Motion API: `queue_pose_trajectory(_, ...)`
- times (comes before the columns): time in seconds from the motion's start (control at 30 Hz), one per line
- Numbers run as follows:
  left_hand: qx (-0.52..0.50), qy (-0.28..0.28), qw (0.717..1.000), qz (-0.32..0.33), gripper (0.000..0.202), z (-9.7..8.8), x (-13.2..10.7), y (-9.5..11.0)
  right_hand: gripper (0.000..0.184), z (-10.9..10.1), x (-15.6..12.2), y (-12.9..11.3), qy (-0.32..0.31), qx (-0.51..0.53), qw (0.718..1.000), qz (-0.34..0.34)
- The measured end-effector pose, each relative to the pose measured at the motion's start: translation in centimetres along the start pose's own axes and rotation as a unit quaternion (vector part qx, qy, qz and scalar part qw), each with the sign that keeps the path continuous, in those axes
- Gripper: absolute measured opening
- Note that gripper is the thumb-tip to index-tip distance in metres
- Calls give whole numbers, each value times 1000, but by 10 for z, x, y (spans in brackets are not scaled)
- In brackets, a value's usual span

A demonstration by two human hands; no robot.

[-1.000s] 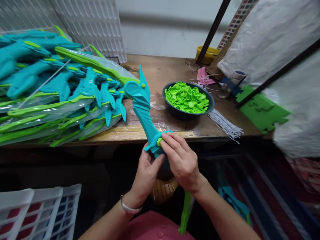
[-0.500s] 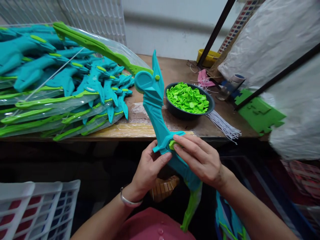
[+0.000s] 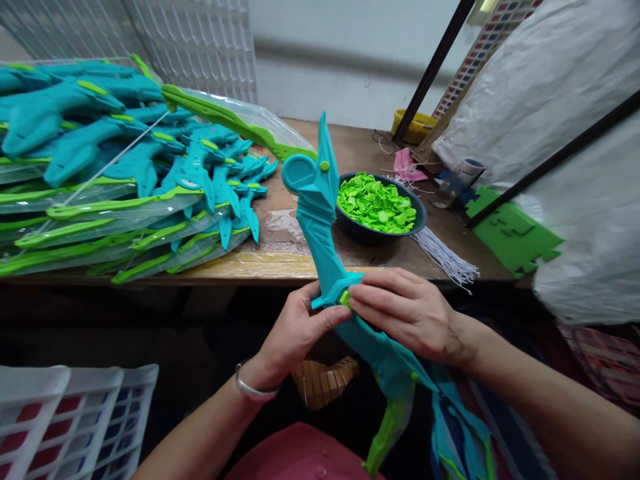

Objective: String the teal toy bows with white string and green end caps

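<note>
A teal plastic toy bow (image 3: 320, 220) with a green lower limb stands tilted in front of me, its top reaching over the wooden table (image 3: 280, 267). My left hand (image 3: 295, 330) grips its middle from the left. My right hand (image 3: 407, 310) holds the middle from the right, fingertips pressing a small green piece (image 3: 344, 298) set into the grip. A black bowl (image 3: 420, 217) full of small green plastic pieces (image 3: 376, 202) sits just behind the bow.
A large pile of teal and green bows in clear bags (image 3: 125, 173) covers the table's left. White strings (image 3: 445, 257), a green foam sheet (image 3: 515, 233), a yellow tub (image 3: 417, 123) and a big white sack (image 3: 565, 133) lie right. White baskets (image 3: 70, 420) stand lower left.
The bow has swung so its lower limb points further right, and both hands shifted right with it. My right fingers stay on the green piece at the grip.
</note>
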State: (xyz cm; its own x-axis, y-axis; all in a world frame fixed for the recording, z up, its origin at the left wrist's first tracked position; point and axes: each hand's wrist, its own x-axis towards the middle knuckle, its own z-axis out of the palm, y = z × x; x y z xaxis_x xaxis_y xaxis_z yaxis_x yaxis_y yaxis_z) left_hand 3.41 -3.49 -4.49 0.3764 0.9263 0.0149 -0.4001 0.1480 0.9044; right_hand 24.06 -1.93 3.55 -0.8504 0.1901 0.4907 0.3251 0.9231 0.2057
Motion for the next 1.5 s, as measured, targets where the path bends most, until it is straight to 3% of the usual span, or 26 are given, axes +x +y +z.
queue_pose_trajectory(0.13,32,32,999,-2,33,-6,-1,-2,22,8,0,-16,26,10,998,62)
queue_pose_trajectory(0.2,38,46,998,1,33,-9,-4,-5,23,13,-2,-26,61,42,985,155)
queue_pose_trajectory(0.27,40,58,997,4,35,-11,-7,-9,40,18,-3,-35,107,90,949,284)
queue_pose_trajectory(0.33,46,68,997,6,38,-13,-11,-10,58,25,-2,-43,133,179,887,404)
queue_pose_trajectory(0.4,61,76,995,4,38,-13,-14,-10,56,32,0,-48,143,321,803,481)
queue_pose_trajectory(0.53,102,55,993,-9,38,-11,-16,-3,42,41,3,-56,169,564,590,552)
queue_pose_trajectory(0.6,128,46,991,-2,37,-7,-16,0,46,42,3,-57,182,611,520,568)
queue_pose_trajectory(0.63,140,48,989,5,35,-6,-17,0,46,43,2,-58,188,619,503,574)
queue_pose_trajectory(0.7,158,57,986,19,31,-3,-18,-2,43,46,-1,-58,201,613,499,579)
queue_pose_trajectory(0.8,181,71,980,35,26,-1,-18,-10,36,55,-7,-58,210,593,516,582)
queue_pose_trajectory(0.97,215,48,975,40,24,-7,-11,-21,37,71,-18,-61,214,590,515,584)
queue_pose_trajectory(1.03,203,37,978,17,27,-12,-6,-25,36,72,-23,-59,211,552,545,595)
queue_pose_trajectory(1.17,160,51,985,-37,36,-27,0,-35,55,68,-45,-41,142,504,646,555)
queue_pose_trajectory(1.23,136,78,987,-44,38,-35,1,-39,61,67,-63,-27,110,491,664,553)
queue_pose_trajectory(1.3,96,99,989,-47,39,-42,1,-40,46,67,-80,-12,108,446,667,586)
queue_pose_trajectory(1.37,52,105,991,-57,42,-48,1,-38,27,67,-94,2,126,398,667,617)
queue_pose_trajectory(1.43,41,107,991,-70,46,-53,1,-37,23,64,-99,18,161,360,675,624)
queue_pose_trajectory(1.5,61,107,989,-78,47,-58,0,-37,22,59,-96,40,193,305,708,607)
